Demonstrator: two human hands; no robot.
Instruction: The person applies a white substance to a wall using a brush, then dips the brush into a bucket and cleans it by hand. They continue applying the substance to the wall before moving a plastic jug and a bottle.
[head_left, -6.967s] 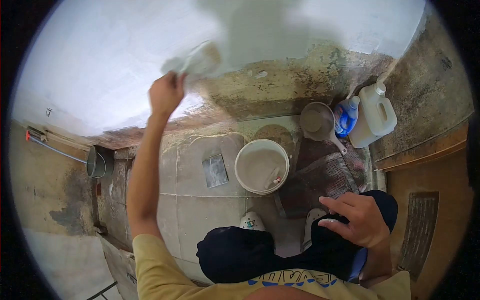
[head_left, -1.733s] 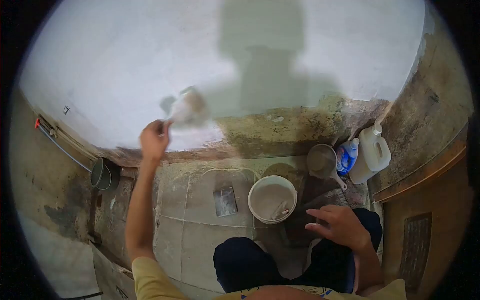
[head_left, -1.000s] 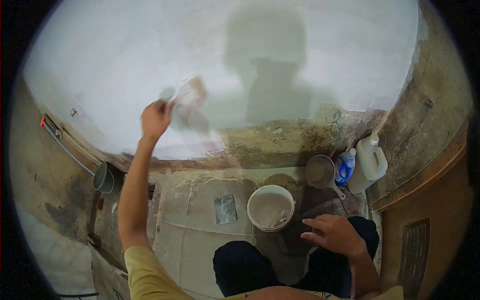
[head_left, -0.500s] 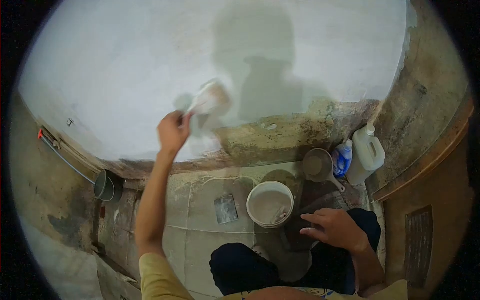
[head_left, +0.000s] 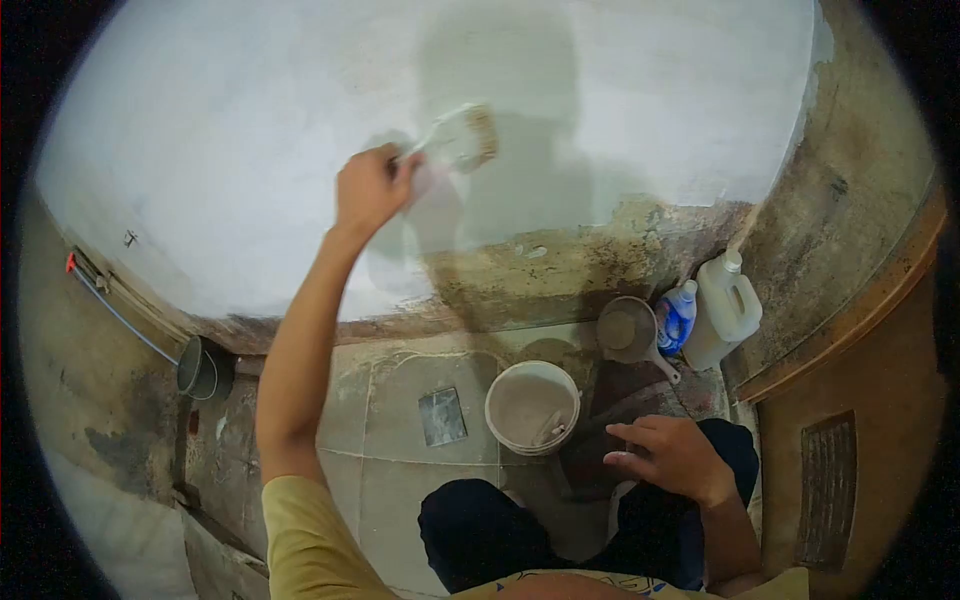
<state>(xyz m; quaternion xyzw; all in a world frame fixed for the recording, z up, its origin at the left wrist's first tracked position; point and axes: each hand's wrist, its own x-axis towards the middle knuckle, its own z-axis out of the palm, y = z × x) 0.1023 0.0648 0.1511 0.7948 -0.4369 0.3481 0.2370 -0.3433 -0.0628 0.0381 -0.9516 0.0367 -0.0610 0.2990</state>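
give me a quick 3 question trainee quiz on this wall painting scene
1. True or false: the left hand holds a brush against the wall.
2. Where does the right hand rest? A) in the bucket B) on the person's knee C) on the jug
3. Fill in: the blue bottle stands between the scoop and the white ____.

Key: 1 true. 2 B. 3 jug.

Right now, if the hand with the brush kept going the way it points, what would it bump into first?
The left hand points the paintbrush up and to the right against the wall. Its bristles seem to touch the wall already; beyond them the picture shows only more painted wall.
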